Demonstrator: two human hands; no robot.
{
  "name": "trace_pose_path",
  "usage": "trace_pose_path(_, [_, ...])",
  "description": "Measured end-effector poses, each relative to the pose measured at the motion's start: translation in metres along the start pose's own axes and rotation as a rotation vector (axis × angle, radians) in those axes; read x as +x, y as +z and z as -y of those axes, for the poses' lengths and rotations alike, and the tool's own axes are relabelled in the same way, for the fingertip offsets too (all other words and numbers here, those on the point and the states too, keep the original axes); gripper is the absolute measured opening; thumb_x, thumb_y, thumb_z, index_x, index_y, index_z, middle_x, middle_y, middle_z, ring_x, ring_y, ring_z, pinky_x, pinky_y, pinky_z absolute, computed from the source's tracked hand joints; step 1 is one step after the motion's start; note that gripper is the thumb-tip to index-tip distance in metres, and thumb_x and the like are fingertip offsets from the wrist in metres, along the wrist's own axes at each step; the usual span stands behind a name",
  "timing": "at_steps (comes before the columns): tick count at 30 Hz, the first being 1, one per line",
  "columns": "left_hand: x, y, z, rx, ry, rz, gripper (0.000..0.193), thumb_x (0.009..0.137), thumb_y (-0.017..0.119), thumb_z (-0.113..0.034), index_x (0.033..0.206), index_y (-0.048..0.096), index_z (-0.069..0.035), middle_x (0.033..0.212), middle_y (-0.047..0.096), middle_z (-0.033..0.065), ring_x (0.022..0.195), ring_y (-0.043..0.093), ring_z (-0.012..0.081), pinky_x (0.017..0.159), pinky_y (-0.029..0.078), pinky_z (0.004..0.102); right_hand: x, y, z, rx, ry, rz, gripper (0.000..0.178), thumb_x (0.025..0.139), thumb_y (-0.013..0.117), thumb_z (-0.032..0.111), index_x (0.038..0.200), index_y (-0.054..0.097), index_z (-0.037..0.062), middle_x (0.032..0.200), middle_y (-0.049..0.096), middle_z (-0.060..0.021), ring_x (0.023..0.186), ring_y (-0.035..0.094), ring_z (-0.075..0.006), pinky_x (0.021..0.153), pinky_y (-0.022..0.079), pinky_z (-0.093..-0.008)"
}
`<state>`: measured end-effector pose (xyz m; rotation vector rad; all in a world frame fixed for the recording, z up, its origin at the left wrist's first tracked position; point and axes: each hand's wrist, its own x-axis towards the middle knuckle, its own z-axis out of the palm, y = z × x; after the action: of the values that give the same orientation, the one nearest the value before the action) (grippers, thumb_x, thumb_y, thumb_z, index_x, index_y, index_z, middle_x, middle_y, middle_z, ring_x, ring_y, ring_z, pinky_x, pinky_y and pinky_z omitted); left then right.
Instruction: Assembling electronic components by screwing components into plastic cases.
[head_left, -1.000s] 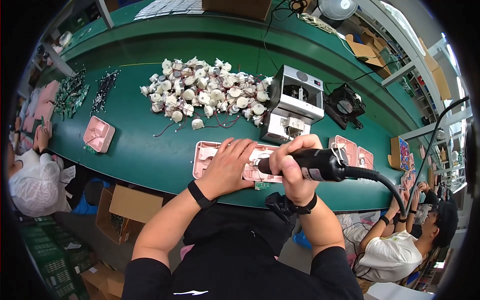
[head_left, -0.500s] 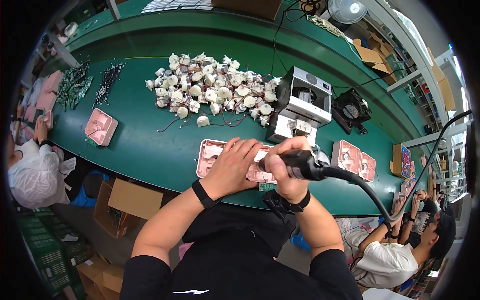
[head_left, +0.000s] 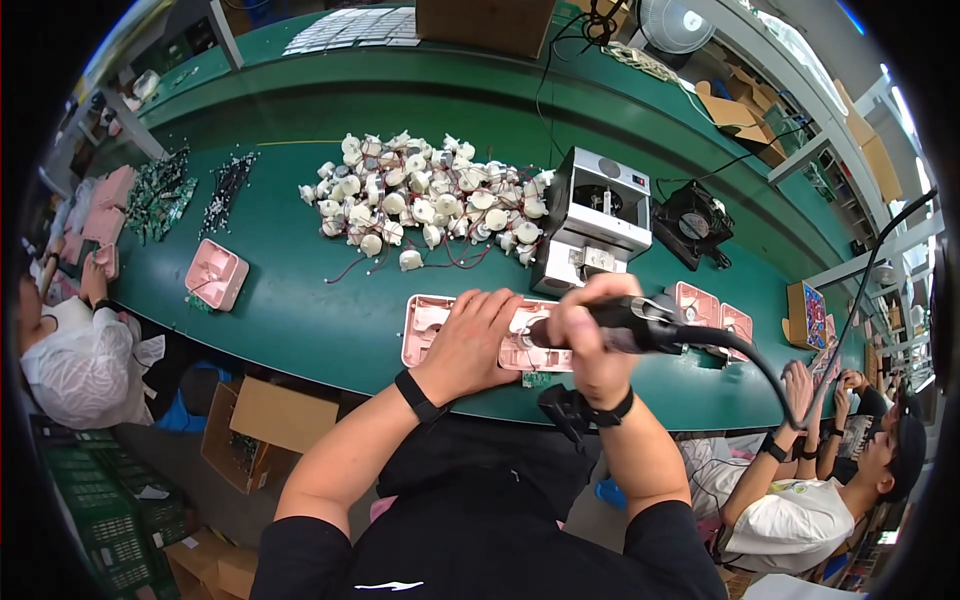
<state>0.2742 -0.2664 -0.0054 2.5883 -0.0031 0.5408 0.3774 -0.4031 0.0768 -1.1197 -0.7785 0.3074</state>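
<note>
A pink plastic housing [head_left: 415, 347] with open compartments lies on the green bench in front of me. My left hand [head_left: 468, 345] grips it from above, fingers laid together across its middle and thumb at the near edge. My right hand [head_left: 600, 350] is wrapped round a black corded electric screwdriver [head_left: 640, 322], somewhat blurred. The tool's front end points left into the housing's right compartment; its very tip is hard to make out. A small green circuit board [head_left: 537, 380] shows at the housing's near edge.
Beyond the housing lie a heap of white motors [head_left: 430, 200] with wires and a silver-black machine [head_left: 605, 210]. A black fan [head_left: 697, 222] and pink shells [head_left: 697, 300] are on the right, another pink shell [head_left: 217, 274] on the left. Co-workers sit at both sides.
The whole view has shifted slightly. My right hand and the screwdriver have moved a little right relative to the housing, uncovering more of its right compartment. My left hand keeps its hold.
</note>
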Motion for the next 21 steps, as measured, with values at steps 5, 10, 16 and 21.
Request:
trace_pose_path(5, [0.006, 0.004, -0.008, -0.024, -0.039, 0.007, 0.098, 0.06, 0.09, -0.032, 0.141, 0.045, 0.0, 0.136, 0.05, 0.0179, 0.126, 0.049, 0.0366, 0.114, 0.034, 0.0496, 0.024, -0.023, 0.039, -0.003, -0.162, -0.095, 0.021, 0.095, 0.059, 0.007, 0.11, 0.045, 0.0044, 0.073, 0.055, -0.0089, 0.059, 0.051, -0.0168, 0.057, 0.046, -0.032])
trace_pose_path(10, [0.012, 0.008, -0.017, -0.021, -0.039, 0.063, 0.101, 0.06, 0.092, -0.034, 0.142, 0.044, 0.0, 0.139, 0.049, 0.0182, 0.131, 0.047, 0.037, 0.116, 0.032, 0.0501, 0.061, -0.044, 0.043, -0.06, -0.213, -0.216, 0.018, 0.095, 0.06, 0.005, 0.109, 0.048, 0.003, 0.071, 0.052, -0.0071, 0.057, 0.049, -0.0165, 0.056, 0.045, -0.0327])
trace_pose_path(16, [0.017, -0.028, -0.015, -0.057, 0.018, 0.037, 0.098, 0.061, 0.093, -0.041, 0.138, 0.05, 0.001, 0.142, 0.049, 0.0206, 0.134, 0.047, 0.037, 0.115, 0.035, 0.0499, 0.079, -0.054, 0.032, -0.152, -0.219, -0.215, 0.01, 0.095, 0.06, 0.002, 0.102, 0.052, 0.0003, 0.07, 0.052, -0.0055, 0.056, 0.05, -0.0162, 0.055, 0.045, -0.0323])
trace_pose_path(21, [0.003, -0.077, 0.025, -0.104, -0.319, -0.158, 0.065, 0.07, 0.09, -0.035, 0.12, 0.063, -0.002, 0.12, 0.064, 0.0157, 0.111, 0.063, 0.0326, 0.095, 0.051, 0.0428, 0.081, -0.051, 0.029, -0.194, -0.182, -0.194, 0.008, 0.095, 0.06, 0.001, 0.1, 0.053, -0.0001, 0.07, 0.053, -0.0052, 0.056, 0.052, -0.016, 0.055, 0.045, -0.0315])
